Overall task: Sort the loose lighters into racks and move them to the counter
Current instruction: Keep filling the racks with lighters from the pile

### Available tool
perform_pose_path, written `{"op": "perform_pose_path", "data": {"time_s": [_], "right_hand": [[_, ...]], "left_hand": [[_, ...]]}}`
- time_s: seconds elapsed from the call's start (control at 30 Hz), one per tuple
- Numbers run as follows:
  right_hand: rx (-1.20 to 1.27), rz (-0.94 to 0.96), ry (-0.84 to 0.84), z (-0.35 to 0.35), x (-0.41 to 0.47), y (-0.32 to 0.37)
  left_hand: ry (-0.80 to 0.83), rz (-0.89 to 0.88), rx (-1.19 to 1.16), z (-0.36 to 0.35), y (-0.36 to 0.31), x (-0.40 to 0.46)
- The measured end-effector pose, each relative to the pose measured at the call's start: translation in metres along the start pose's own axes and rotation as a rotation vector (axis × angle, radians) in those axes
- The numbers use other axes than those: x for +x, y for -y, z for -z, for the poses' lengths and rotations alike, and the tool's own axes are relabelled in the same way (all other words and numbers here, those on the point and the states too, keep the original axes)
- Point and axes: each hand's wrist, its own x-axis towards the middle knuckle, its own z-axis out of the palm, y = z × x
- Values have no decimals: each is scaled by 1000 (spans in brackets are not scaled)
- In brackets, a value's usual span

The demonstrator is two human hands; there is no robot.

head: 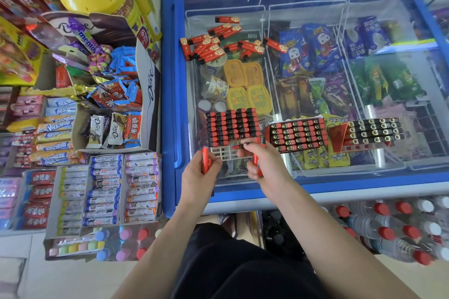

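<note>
Several loose red lighters (pixel 213 42) lie scattered on the glass lid of the blue freezer (pixel 170 94), far from my hands. A partly filled rack (pixel 232 128) of red-and-black lighters stands on the glass near me, its front rows of slots bare. My left hand (pixel 202 170) grips a red lighter (pixel 205 159) upright at the rack's left front corner. My right hand (pixel 263 161) pinches another lighter (pixel 241 146) over the bare slots and holds more red lighters against its palm. Two full racks (pixel 297 135) (pixel 371 132) stand to the right.
Ice creams and cups show through the freezer glass. Shelves of chocolate and candy boxes (pixel 104 189) fill the left side. Shrink-wrapped water bottles (pixel 393 228) with red caps sit on the floor at the right, below the freezer's front edge.
</note>
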Motion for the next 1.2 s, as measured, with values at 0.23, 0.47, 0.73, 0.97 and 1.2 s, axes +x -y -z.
{"op": "perform_pose_path", "data": {"time_s": [0.23, 0.47, 0.73, 0.97, 1.2], "right_hand": [[-162, 66, -44, -3, 11, -8], [-253, 86, -49, -11, 14, -15], [-301, 95, -82, -15, 17, -23], [-172, -14, -198, -21, 23, -16], [-102, -98, -161, -10, 19, -11]], "left_hand": [[-74, 36, -102, -2, -15, 4], [-118, 49, -118, -2, -20, 19], [-106, 68, -75, -5, -15, 23], [-87, 97, -85, -5, -16, 21], [-90, 116, -103, -5, -22, 20]]}}
